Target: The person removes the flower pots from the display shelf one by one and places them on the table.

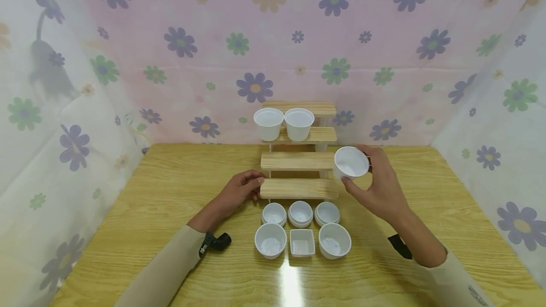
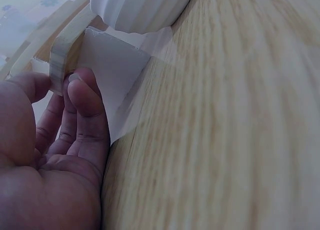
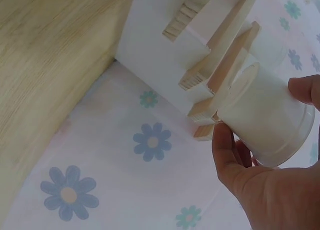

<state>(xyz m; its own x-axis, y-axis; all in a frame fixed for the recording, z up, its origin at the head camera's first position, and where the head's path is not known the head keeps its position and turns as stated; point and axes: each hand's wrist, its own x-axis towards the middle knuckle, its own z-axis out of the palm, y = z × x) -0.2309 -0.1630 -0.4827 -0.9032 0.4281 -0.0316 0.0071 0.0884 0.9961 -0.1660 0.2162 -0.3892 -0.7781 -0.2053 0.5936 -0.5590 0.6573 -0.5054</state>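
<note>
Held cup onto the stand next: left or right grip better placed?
Right, most likely. The right grip holds the white cup by the right side of the stand; the left grip holds the left end of the lowest step, no cup.

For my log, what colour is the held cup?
White cup, clearest in the head view.

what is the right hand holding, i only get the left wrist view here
Observer: The right hand holds a white cup between thumb and fingers.
Operator: ok and is anything up on the wooden stand
Observer: Yes, two cups stand side by side, on the second step from the top.
Operator: how many pots in front of it, i see just part of one
Observer: Six white pots, in two rows of three.
</note>
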